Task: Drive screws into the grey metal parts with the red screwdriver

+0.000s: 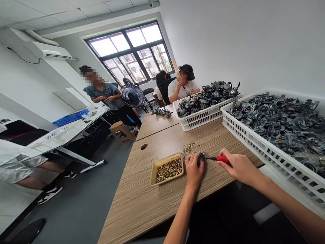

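Note:
My left hand [193,166] is closed around a small dark metal part [201,158], pressed down near the table's front edge; fingers cover much of it. My right hand [237,165] grips the red handle of a screwdriver [222,158]. Its dark shaft points left and its tip meets the part. Just left of my left hand stands a shallow cream tray [153,174] holding many small brass-coloured pieces [169,169]. Beyond my left hand, more loose brass pieces [189,147] lie scattered on the wood-grain table [134,193].
Two white crates [200,120] [243,132] heaped with dark metal parts line the right side. Further parts [162,112] lie at the table's far end. A co-worker [175,88] sits there; another person [106,95] stands beside a fan [132,96]. A round hole [144,146] pierces the tabletop.

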Available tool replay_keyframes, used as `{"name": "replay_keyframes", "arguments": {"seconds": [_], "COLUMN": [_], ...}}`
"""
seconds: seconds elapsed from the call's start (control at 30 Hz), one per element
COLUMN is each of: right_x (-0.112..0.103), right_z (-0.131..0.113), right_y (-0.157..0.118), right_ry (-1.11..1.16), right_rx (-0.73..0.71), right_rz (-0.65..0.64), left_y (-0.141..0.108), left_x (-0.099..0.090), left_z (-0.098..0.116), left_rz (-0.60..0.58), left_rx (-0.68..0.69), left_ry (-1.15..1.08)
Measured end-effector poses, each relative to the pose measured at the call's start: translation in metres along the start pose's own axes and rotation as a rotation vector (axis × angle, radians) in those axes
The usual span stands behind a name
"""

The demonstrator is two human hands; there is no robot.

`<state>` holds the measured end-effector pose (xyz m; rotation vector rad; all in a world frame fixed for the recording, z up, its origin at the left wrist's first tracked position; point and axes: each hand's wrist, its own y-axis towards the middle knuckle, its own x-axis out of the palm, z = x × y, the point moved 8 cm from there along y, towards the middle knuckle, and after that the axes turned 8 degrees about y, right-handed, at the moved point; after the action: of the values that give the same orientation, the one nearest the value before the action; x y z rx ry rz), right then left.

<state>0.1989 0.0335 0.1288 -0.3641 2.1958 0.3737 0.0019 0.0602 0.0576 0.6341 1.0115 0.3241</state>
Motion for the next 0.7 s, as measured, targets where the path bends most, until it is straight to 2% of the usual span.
{"name": "replay_keyframes", "arguments": {"seconds": [0.13, 0.33, 0.53, 0.7], "right_x": [0.000, -0.002, -0.004, -0.005], "right_z": [-0.007, 0.003, -0.005, 0.003], "right_y": [-0.003, 0.000, -0.002, 0.000], "right_ry": [0.078, -0.026, 0.043, -0.026], "right_rx": [-0.078, 0.047, -0.018, 0.072], "right_rz": [-0.015, 0.013, -0.008, 0.009], "left_y": [0.000, 0.000, 0.000, 0.000], "left_x": [0.000, 0.000, 0.000, 0.000], "left_z": [0.000, -0.001, -0.001, 0.000], "left_rz": [0.001, -0.009, -0.011, -0.014], "left_rx": [0.000, -0.011, -0.012, -0.016], "left_ry": [-0.005, 0.011, 0.005, 0.012]}}
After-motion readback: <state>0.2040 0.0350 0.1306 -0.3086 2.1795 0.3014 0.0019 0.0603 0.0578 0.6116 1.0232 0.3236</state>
